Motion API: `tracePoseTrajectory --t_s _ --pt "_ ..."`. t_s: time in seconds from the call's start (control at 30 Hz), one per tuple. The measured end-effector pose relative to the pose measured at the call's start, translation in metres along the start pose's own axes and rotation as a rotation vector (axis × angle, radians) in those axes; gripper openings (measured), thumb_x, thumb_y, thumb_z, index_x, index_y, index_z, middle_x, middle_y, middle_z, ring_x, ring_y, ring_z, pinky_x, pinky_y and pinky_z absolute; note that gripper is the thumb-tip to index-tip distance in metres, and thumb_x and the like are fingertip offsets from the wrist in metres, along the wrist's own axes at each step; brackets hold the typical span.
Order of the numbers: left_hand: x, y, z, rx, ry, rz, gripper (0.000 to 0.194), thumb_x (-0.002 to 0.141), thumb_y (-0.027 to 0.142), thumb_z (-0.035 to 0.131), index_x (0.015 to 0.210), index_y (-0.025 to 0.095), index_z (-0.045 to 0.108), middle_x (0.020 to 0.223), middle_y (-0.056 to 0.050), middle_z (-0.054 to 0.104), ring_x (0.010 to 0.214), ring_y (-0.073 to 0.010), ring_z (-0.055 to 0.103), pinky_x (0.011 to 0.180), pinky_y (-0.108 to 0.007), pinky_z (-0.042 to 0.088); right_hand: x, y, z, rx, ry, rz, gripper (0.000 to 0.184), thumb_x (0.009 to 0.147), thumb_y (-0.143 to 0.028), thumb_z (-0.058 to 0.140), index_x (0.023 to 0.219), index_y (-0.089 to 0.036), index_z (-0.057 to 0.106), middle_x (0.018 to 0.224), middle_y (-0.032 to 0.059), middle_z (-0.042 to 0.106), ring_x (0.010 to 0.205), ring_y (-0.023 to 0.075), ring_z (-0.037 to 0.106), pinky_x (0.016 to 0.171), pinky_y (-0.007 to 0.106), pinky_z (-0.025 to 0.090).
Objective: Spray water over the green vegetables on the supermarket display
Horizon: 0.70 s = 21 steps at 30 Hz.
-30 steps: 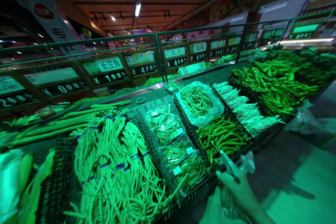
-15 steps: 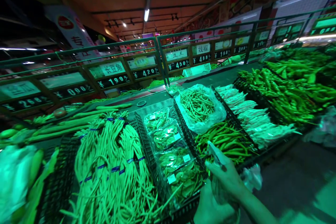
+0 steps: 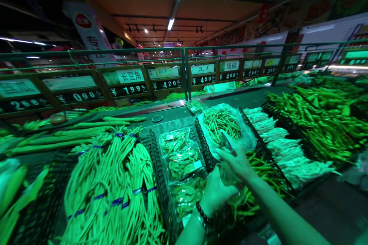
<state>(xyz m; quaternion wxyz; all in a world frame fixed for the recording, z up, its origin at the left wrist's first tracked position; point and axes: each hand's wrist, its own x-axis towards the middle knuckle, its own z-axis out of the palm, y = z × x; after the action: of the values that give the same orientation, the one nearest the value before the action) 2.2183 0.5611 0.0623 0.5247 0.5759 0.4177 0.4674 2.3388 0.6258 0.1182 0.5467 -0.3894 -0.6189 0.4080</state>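
Observation:
My right hand [image 3: 237, 160] reaches over the near side of the bagged green beans [image 3: 221, 122], thumb and fingers pointed forward. Its fingers are closed on a thin, clear plastic bag [image 3: 230, 176] that hangs below them. Just left and nearer, my left hand [image 3: 215, 193], with a dark beaded bracelet on its wrist, grips the same bag. Loose green chilli-like pods [image 3: 267, 172] lie under and to the right of my right forearm. Wrapped trays of green pods [image 3: 186, 160] sit left of my left hand. What the bag contains, if anything, is hard to make out.
Bundled long beans [image 3: 115, 183] fill the left front. White bagged produce [image 3: 281, 141] and a heap of green peppers [image 3: 322, 115] lie to the right. Black crate walls [image 3: 156, 160] divide the produce. A rail with price signs [image 3: 129, 80] runs along the back.
Both hands have moved forward, up and slightly left, from the loose pods to the near edge of the bagged green beans. The plastic bag came along. The view has tilted up a little.

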Motion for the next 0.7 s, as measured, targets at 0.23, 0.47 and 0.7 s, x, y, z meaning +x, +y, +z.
tracePoseTrajectory --t_s 0.23,0.47,0.7 --pt "0.048 0.016 -0.01 0.07 0.119 0.062 0.082 0.074 0.039 0.1 0.144 0.024 0.061 0.143 -0.009 0.082 0.13 -0.031 0.079 0.121 -0.049 0.059 0.062 -0.016 -0.007 0.02 -0.053 -0.023 0.049 0.082 -0.049 0.087 0.122 -0.023 0.077 0.116 0.0056 0.077 0.096 0.0234 0.071 0.079 0.033 0.062" --pt "0.067 0.019 0.017 0.13 0.186 0.07 0.077 0.068 0.044 0.102 0.132 0.024 0.066 0.128 -0.01 0.085 0.116 -0.0311 0.08 0.107 -0.047 0.064 0.082 -0.006 -0.037 0.009 0.144 -0.029 0.058 0.076 -0.041 0.088 0.129 -0.022 0.074 0.088 -0.0029 0.069 0.074 0.0183 0.063 0.066 0.03 0.057" --pt "0.074 0.021 0.071 0.117 0.216 0.066 0.059 0.069 0.04 0.099 0.116 0.019 0.07 0.116 -0.01 0.084 0.107 -0.0304 0.079 0.1 -0.048 0.063 0.081 0.0 -0.086 0.049 0.093 0.027 0.064 0.072 -0.043 0.087 0.13 -0.022 0.073 0.089 -0.0011 0.073 0.07 0.0199 0.067 0.062 0.033 0.06"
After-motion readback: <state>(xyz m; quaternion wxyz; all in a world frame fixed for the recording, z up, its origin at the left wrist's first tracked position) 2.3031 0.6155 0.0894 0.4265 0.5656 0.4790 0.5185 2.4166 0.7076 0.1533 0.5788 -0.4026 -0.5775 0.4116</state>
